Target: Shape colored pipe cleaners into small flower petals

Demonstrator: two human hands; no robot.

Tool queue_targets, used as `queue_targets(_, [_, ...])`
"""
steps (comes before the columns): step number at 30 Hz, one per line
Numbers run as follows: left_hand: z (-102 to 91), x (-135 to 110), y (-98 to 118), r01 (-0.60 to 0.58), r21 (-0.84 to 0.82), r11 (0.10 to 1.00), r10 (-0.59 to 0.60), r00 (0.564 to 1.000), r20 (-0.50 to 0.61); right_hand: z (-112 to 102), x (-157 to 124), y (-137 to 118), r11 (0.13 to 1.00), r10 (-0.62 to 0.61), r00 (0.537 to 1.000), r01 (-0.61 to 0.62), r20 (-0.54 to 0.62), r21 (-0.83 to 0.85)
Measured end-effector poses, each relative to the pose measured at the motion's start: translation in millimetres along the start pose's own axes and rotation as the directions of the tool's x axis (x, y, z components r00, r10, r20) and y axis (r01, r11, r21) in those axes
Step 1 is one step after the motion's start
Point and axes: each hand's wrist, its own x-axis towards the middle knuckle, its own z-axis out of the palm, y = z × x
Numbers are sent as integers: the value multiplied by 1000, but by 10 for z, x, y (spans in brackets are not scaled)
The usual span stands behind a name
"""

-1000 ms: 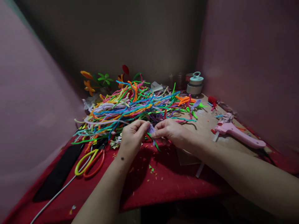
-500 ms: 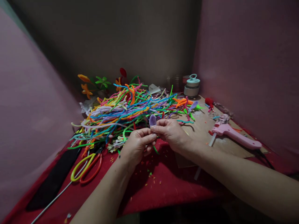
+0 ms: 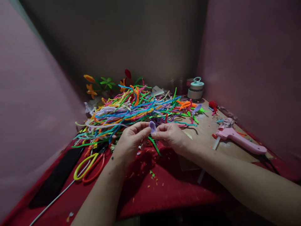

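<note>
A small purple fuzzy loop (image 3: 152,126), bent from pipe cleaner and petal-like, is held up between both hands at the middle of the view. My right hand (image 3: 172,135) pinches its lower right side between thumb and fingers. From the other side, my left hand (image 3: 133,135) closes thumb and fingertips on its left edge. Just behind the hands lies a large heap of many-coloured pipe cleaners (image 3: 127,113). A green pipe cleaner (image 3: 155,146) pokes out beneath the fingers.
Scissors (image 3: 86,166) with yellow and red handles lie left, beside a black flat item (image 3: 56,179) and a thin white rod (image 3: 51,204). A pink glue gun (image 3: 242,141) rests on a brown board (image 3: 207,125) at right. Pipe-cleaner flowers (image 3: 91,91) and a lidded jar (image 3: 195,89) stand behind.
My left hand has shifted up and now grips the purple loop's left edge. The loop has dropped slightly and tilted between the fingers. The whole view has shifted a little.
</note>
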Motion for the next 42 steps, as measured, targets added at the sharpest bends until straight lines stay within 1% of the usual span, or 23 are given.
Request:
queue_targets(1, [-1, 2, -3, -4, -4, 1000, 4, 1000, -16, 3, 0, 4, 998, -7, 1000, 7, 2, -55])
queue_targets(3, [14, 1, -7, -16, 46, 999, 18, 999, -46, 7, 8, 22, 983, -40, 999, 37, -12, -181])
queue_targets(5, [39, -3, -5, -44, 149, 988, 56, 995, -78, 7, 21, 44, 956, -64, 998, 60, -4, -287])
queue_targets(7, [60, -7, 3, -71, 246, 967, 96, 991, -92, 2, 28, 54, 942, -57, 998, 63, 28, -328])
queue_targets(9, [62, -9, 10, -87, 299, 950, 116, 990, -83, -6, 21, 44, 952, -2, 998, 21, 62, -307])
queue_targets(12, [38, -10, 16, -91, 325, 941, 119, 990, -70, -19, -5, 10, 979, 81, 987, -53, 137, -198])
queue_targets(15, [18, -12, 19, -85, 342, 936, 116, 991, -70, -29, -15, -1, 995, 88, 973, -76, 213, -67])
queue_targets(18, [28, -17, 21, -84, 336, 938, 111, 992, -64, -36, 1, 26, 994, 102, 968, -109, 230, 15])
queue_targets(22, [59, -19, 21, -89, 381, 920, 137, 985, -101, -38, 24, 68, 990, 133, 968, -141, 214, 22])
queue_targets(24, [69, -17, 11, -100, 464, 880, 190, 970, -151, -35, 25, 76, 992, 128, 975, -130, 183, -5])
queue_targets(26, [75, -15, -15, -128, 558, 820, 267, 948, -175, -28, 21, 78, 993, 119, 983, -115, 137, -36])
queue_targets(28, [81, -14, -54, -180, 647, 741, 368, 915, -166, -19, 17, 75, 992, 117, 989, -111, 93, -59])
queue_targets(30, [89, -14, -94, -237, 725, 647, 475, 868, -141, -12, 13, 65, 991, 116, 991, -111, 73, -74])
queue_targets(31, [93, -13, -109, -255, 748, 613, 515, 847, -133, -10, 11, 58, 991, 115, 991, -110, 69, -78])
queue_targets(32, [96, -11, -118, -261, 752, 606, 532, 835, -138, -8, 8, 48, 991, 114, 991, -108, 69, -80])
queue_targets(33, [97, -7, -121, -254, 727, 638, 514, 843, -156, -9, 6, 39, 991, 113, 991, -107, 68, -84])
queue_targets(34, [95, -2, -119, -230, 667, 709, 457, 870, -186, -10, 3, 28, 990, 115, 991, -109, 70, -89])
queue_targets(36, [86, 12, -104, -129, 439, 889, 247, 943, -225, -15, -2, 10, 988, 122, 989, -113, 87, -104])
queue_targets(37, [78, 20, -95, -66, 301, 951, 135, 967, -215, -18, -4, 3, 987, 127, 987, -116, 97, -110])
queue_targets(38, [70, 28, -86, -10, 177, 984, 44, 980, -192, -21, -6, -4, 987, 131, 985, -119, 109, -112])
queue_targets(39, [61, 36, -80, 30, 81, 996, -16, 986, -169, -24, -8, -10, 986, 133, 984, -120, 120, -113])
queue_targets(40, [52, 43, -75, 51, 21, 998, -47, 987, -154, -27, -10, -17, 986, 135, 983, -121, 127, -115])
queue_targets(42, [33, 54, -69, 54, -10, 998, -55, 988, -144, -33, -13, -32, 986, 140, 982, -125, 127, -113])
